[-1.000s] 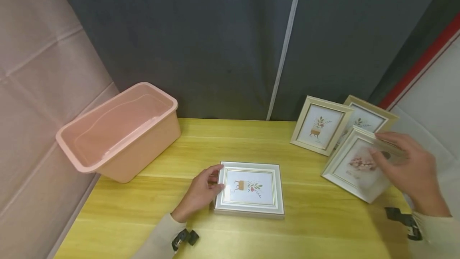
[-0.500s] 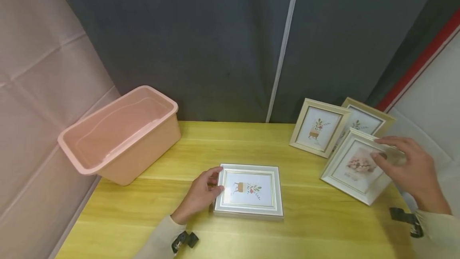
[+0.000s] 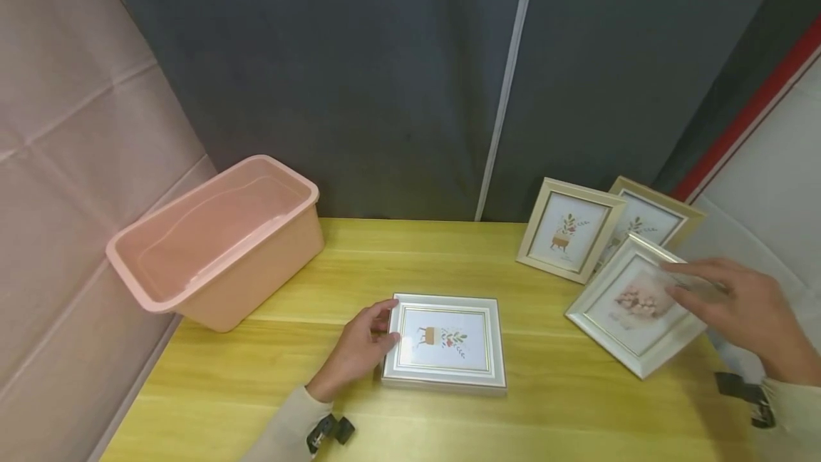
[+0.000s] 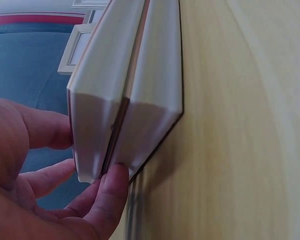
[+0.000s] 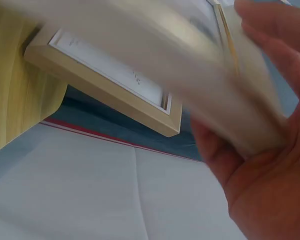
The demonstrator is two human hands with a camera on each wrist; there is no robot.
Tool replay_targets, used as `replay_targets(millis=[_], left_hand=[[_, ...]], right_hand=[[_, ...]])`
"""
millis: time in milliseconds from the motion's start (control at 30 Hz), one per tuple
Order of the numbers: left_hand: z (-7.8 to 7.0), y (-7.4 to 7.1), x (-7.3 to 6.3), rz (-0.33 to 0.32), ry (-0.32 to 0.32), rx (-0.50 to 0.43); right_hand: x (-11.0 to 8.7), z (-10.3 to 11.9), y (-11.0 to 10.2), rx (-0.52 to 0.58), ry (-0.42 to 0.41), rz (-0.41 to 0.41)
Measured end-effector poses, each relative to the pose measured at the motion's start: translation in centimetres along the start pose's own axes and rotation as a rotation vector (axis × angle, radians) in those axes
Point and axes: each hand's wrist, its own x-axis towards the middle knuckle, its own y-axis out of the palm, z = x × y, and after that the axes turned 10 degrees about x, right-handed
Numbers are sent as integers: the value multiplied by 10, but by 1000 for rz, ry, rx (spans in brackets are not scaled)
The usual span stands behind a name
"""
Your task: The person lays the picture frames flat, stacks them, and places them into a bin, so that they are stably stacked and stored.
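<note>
My left hand (image 3: pixel 355 351) touches the left end of a white picture frame (image 3: pixel 445 337) lying face up on the table. In the left wrist view, two frames (image 4: pixel 97 105) lie stacked, one upon the other, with my fingertips (image 4: pixel 115 177) against their end. My right hand (image 3: pixel 747 305) holds another white frame (image 3: pixel 635 305) with a pink flower picture by its upper right side, thumb in front. That frame is tilted to the left and blurred in the right wrist view. Whether it touches the table is unclear. Behind it, two cream frames (image 3: pixel 571 230) (image 3: pixel 651 216) stand upright.
A pink plastic bin (image 3: pixel 256 255) stands at the back left, with nothing visible inside. A dark panel (image 3: pixel 353 91) closes off the back of the wooden table (image 3: pixel 385 255). Pale sheets (image 3: pixel 77 148) hang at the left and right sides.
The flower frame in my right hand has tilted further left and shifted slightly toward me. My left hand and the stacked frames have stayed where they were.
</note>
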Motion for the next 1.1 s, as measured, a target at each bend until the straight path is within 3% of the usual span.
replay_targets(millis=[133, 467, 867, 1100], left_hand=[[0, 1, 0, -2, -2, 1], [2, 1, 1, 1, -6, -8], [5, -4, 1, 40, 1, -8], [3, -7, 3, 27, 30, 33]], right_hand=[[-2, 3, -4, 24, 56, 79], [-3, 11, -5, 56, 5, 172], [2, 27, -1, 132, -114, 12], [8, 52, 7, 272, -98, -118]])
